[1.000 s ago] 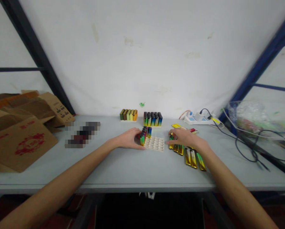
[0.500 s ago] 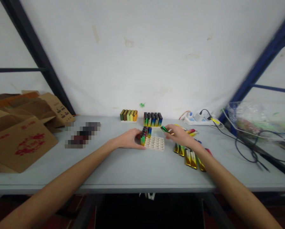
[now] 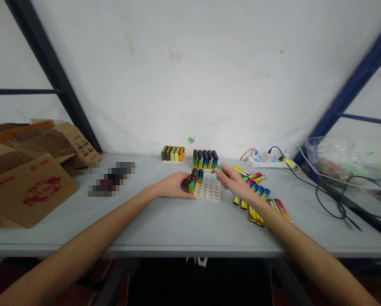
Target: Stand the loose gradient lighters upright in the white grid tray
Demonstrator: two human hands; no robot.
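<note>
A white tray [image 3: 212, 192] with round sockets lies on the grey table. Lighters [image 3: 192, 185] stand upright along its left side, and a blue one [image 3: 201, 176] stands next to them at the back. My left hand [image 3: 176, 185] is wrapped round the left end of the tray and the lighters there. Above the tray's back right corner, my right hand [image 3: 230, 177] pinches a green lighter [image 3: 219, 168], mostly hidden by the fingers. Several colourful lighters [image 3: 255, 215] lie on the table to the right, partly under my right forearm.
Behind the tray stand a block of dark-topped lighters [image 3: 204, 160] and a yellow-green block [image 3: 173, 154]. Cardboard boxes [image 3: 34, 189] are at the left. A power strip [image 3: 263, 160], black cables [image 3: 325, 208] and clear plastic bags [image 3: 333, 157] are at the right.
My right hand has moved slightly left and turned with the green lighter, closer to the tray's back edge. More of the lighters on the right now show. My left hand stays in place.
</note>
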